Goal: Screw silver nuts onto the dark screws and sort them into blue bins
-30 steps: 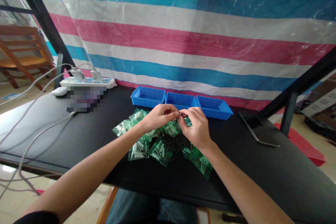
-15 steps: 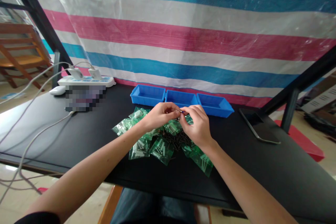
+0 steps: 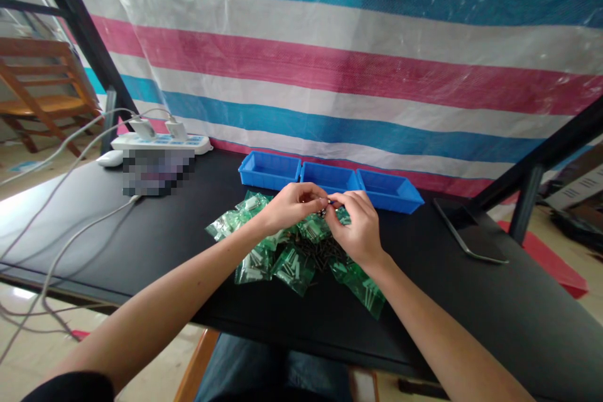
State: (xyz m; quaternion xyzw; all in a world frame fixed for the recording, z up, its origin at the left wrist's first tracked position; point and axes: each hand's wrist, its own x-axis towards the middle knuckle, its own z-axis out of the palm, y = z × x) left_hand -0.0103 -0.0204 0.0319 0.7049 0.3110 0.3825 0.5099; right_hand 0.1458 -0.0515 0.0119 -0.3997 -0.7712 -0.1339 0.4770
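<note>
My left hand (image 3: 294, 206) and my right hand (image 3: 355, 221) meet fingertip to fingertip above the middle of the table. Both are closed in a pinch around small metallic pieces (image 3: 323, 211), too small to name. Beneath them lie several green-tinted clear bags (image 3: 294, 267) with white plugs and screws inside. A loose heap of dark screws (image 3: 321, 254) is spread between the bags, partly covered by my right hand. One more green bag (image 3: 362, 286) rests under my right wrist.
Three blue bins (image 3: 271, 169) stand in a row behind my hands. A phone (image 3: 468, 232) lies at the right. On the left are a white power strip (image 3: 162, 142) with cables, a white mouse (image 3: 110, 158) and a pixelated object (image 3: 155, 173). A striped sheet (image 3: 330, 63) hangs behind the table (image 3: 155, 245).
The view has shifted slightly, so everything sits a little further right. My hands keep almost the same pinched pose, fingertips together.
</note>
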